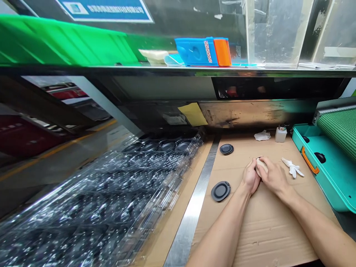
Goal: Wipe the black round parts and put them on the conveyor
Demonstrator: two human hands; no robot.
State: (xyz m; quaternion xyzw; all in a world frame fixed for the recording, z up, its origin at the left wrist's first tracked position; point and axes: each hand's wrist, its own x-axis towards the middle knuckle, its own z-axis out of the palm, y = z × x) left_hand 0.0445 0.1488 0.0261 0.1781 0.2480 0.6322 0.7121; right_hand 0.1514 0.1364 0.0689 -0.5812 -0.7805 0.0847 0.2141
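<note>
My left hand (250,177) and my right hand (274,177) are pressed together over the cardboard sheet (267,222), both curled round a small item (260,165) with a pale cloth-like top and a dark rim that barely shows. One round black disc (220,191) lies on the cardboard just left of my left wrist. Farther back sits another such disc (226,149).
Stacked clear plastic trays (105,200) of black discs fill the left. A metal strip (194,207) borders the cardboard. A teal tray (328,167) with an orange handle stands right, beside a green belt (342,129). A white wipe (292,168), crumpled tissue (261,136) and small bottle (280,134) lie behind.
</note>
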